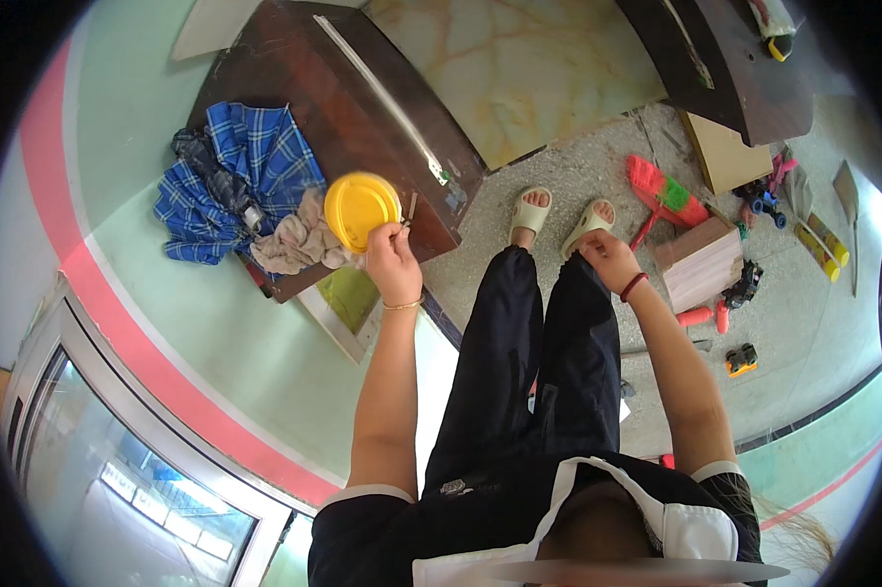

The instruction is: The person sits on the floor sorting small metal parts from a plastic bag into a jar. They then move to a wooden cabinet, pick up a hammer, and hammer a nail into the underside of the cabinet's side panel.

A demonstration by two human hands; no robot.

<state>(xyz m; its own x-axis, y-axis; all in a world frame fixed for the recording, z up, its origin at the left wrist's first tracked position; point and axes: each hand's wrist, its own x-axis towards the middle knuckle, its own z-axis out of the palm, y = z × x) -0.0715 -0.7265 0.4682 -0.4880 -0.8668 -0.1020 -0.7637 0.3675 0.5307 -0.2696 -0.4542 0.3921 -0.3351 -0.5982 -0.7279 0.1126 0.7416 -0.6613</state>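
Note:
My left hand (392, 266) is closed on the edge of a round yellow plastic lid (361, 207), holding it up over the dark wooden furniture. Behind the lid lie a crumpled beige cloth (304, 235) and a blue plaid cloth (250, 157). My right hand (609, 260) is by my dark trousers, above one pale slipper (590, 217). Its fingertips are pressed together, and whatever they may hold is too small to make out.
The dark wooden furniture (294, 88) carries a metal rail (382, 98). At right on the grey floor are a red and green toy (666, 196), a wooden box (700, 264), a toy car (742, 360) and a dustpan-like grey tool (847, 191). A glass door (128, 470) stands at lower left.

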